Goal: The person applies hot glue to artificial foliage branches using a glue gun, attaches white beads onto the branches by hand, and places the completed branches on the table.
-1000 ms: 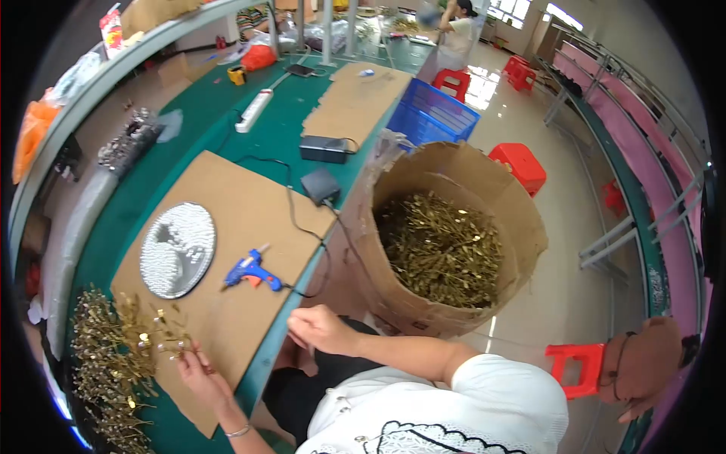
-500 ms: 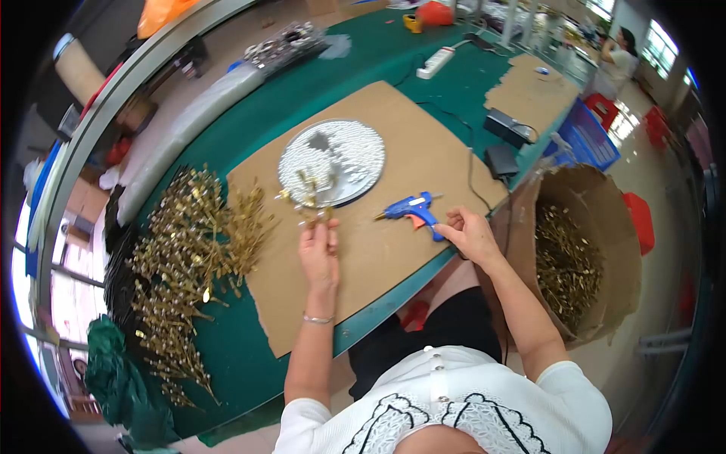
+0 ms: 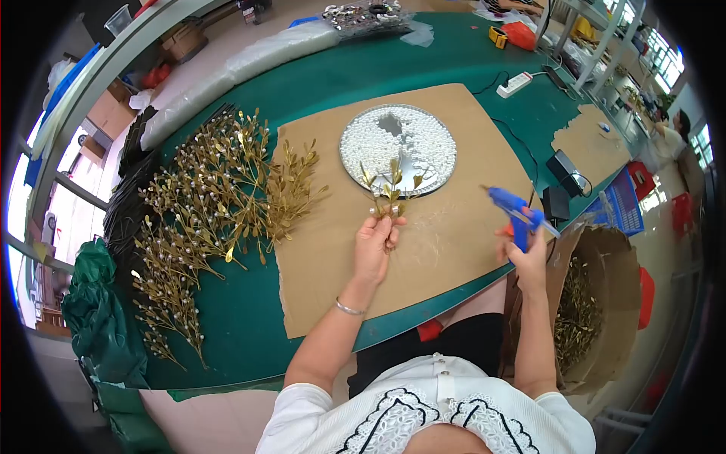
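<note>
Pinched in my left hand (image 3: pixel 376 246) is a gold leaf spray (image 3: pixel 392 191) with small white pearl beads, its leaves overlapping the near rim of a round tray. My right hand (image 3: pixel 528 256) is wrapped round the handle of a blue hot glue gun (image 3: pixel 514 208), lifted over the right edge of the cardboard with its nozzle toward the upper left. The round tray (image 3: pixel 451 168) holds many white pearl beads (image 3: pixel 367 144), with a bare grey patch near its top. Left of the cardboard lies a large heap of gold beaded sprays (image 3: pixel 204 197).
A brown cardboard sheet (image 3: pixel 325 280) covers part of the green table (image 3: pixel 227 303). On the right stand a carton (image 3: pixel 616 333) of gold sprays and a blue basket (image 3: pixel 626 200). A white power strip (image 3: pixel 514 85) and cables lie at the back. Another person sits far right.
My right hand has taken hold of the glue gun and raised it off the cardboard. My left hand still holds the spray near the tray. The camera view has shifted.
</note>
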The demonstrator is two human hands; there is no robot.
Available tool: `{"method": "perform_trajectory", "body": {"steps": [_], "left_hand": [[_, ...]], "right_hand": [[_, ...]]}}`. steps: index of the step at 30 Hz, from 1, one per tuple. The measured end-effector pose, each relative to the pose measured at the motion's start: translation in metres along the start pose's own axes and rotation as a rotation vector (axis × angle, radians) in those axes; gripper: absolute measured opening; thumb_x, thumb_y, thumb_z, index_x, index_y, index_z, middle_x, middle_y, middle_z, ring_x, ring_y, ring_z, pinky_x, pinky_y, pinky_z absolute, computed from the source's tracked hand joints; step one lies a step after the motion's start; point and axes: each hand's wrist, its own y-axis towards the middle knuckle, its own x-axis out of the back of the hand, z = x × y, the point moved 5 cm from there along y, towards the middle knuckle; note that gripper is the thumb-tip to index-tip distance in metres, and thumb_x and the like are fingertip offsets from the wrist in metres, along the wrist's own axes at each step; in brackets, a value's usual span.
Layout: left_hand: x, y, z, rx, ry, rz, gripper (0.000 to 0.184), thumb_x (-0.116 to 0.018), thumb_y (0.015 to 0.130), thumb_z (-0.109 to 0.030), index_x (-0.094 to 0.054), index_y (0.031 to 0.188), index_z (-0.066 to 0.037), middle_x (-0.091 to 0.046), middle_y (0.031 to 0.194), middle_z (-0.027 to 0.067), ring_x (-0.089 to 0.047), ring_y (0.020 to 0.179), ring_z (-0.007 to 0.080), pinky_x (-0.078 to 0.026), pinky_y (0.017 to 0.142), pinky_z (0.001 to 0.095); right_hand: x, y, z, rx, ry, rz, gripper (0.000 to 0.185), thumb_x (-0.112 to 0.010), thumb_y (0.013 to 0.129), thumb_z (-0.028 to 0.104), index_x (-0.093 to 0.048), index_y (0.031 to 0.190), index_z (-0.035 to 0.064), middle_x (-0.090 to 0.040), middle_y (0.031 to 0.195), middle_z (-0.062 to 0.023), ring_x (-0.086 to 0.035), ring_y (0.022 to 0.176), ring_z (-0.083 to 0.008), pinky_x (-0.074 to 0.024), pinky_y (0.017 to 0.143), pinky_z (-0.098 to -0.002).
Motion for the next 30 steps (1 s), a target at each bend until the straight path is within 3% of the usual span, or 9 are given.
{"method": "perform_trajectory", "body": {"steps": [3, 5, 8, 10, 13, 20, 30], "left_hand": [[-0.007, -0.003, 0.0, -0.011, 0.074, 0.016, 0.02, -0.046, 0.092, -0.011, -0.054, 0.108, -0.003, -0.062, 0.088, 0.0102, -0.04, 0.056, 0.0057, -0.032, 0.05, 0.0175], [-0.011, -0.006, 0.001, 0.016, 0.082, 0.037, 0.021, -0.045, 0.092, -0.012, -0.054, 0.108, -0.002, -0.062, 0.088, 0.0104, -0.039, 0.056, 0.0056, -0.032, 0.05, 0.0175], [-0.016, -0.008, 0.0, 0.07, 0.07, 0.104, 0.023, -0.044, 0.093, -0.014, -0.054, 0.108, 0.0, -0.062, 0.088, 0.0113, -0.039, 0.056, 0.0059, -0.032, 0.051, 0.0175], [-0.019, -0.01, 0.001, 0.106, 0.054, 0.148, 0.024, -0.043, 0.093, -0.015, -0.054, 0.107, 0.001, -0.061, 0.088, 0.0119, -0.039, 0.057, 0.0062, -0.032, 0.052, 0.0175], [-0.022, -0.012, 0.002, 0.163, 0.031, 0.17, 0.025, -0.043, 0.093, -0.014, -0.054, 0.109, 0.002, -0.061, 0.088, 0.0135, -0.039, 0.058, 0.0071, -0.033, 0.053, 0.0178], [-0.023, -0.014, 0.003, 0.135, 0.043, 0.216, 0.029, -0.044, 0.093, -0.015, -0.052, 0.114, 0.003, -0.061, 0.091, 0.0147, -0.039, 0.06, 0.0071, -0.034, 0.056, 0.0188], [-0.025, -0.014, 0.002, 0.066, 0.121, 0.202, 0.024, -0.046, 0.092, -0.011, -0.055, 0.112, -0.001, -0.062, 0.091, 0.0132, -0.042, 0.062, 0.0065, -0.035, 0.057, 0.0178]], "right_hand": [[0.001, -0.013, 0.014, 0.008, 0.02, 0.083, 0.041, -0.044, 0.072, -0.004, -0.042, 0.112, -0.0032, -0.058, 0.074, -0.0128, -0.047, 0.046, -0.0114, -0.0352, 0.041, -0.0223], [-0.005, -0.018, 0.009, -0.016, 0.184, 0.214, 0.038, -0.047, 0.074, 0.0, -0.042, 0.111, -0.0037, -0.057, 0.07, -0.0129, -0.046, 0.045, -0.0111, -0.033, 0.039, -0.0213], [-0.018, -0.025, 0.003, -0.255, 0.401, 0.222, 0.029, -0.055, 0.078, 0.009, -0.048, 0.103, -0.0036, -0.058, 0.064, -0.0127, -0.045, 0.04, -0.0121, -0.035, 0.039, -0.0214], [-0.023, -0.028, 0.003, -0.286, 0.412, 0.213, 0.027, -0.056, 0.078, 0.011, -0.05, 0.101, -0.0034, -0.059, 0.064, -0.0129, -0.046, 0.039, -0.0127, -0.0367, 0.04, -0.0218], [-0.032, -0.032, 0.007, -0.26, 0.34, 0.32, 0.025, -0.057, 0.078, 0.011, -0.052, 0.098, -0.0029, -0.06, 0.067, -0.0133, -0.049, 0.043, -0.0128, -0.0386, 0.042, -0.0225], [-0.045, -0.035, 0.02, -0.179, 0.115, 0.31, 0.018, -0.055, 0.08, 0.008, -0.054, 0.094, -0.0035, -0.058, 0.067, -0.0079, -0.05, 0.048, -0.0106, -0.04, 0.045, -0.0218], [-0.048, -0.03, 0.008, -0.18, 0.084, 0.314, 0.015, -0.055, 0.084, 0.01, -0.053, 0.095, -0.0006, -0.054, 0.067, -0.0041, -0.049, 0.051, -0.0075, -0.0388, 0.047, -0.0203]]}}
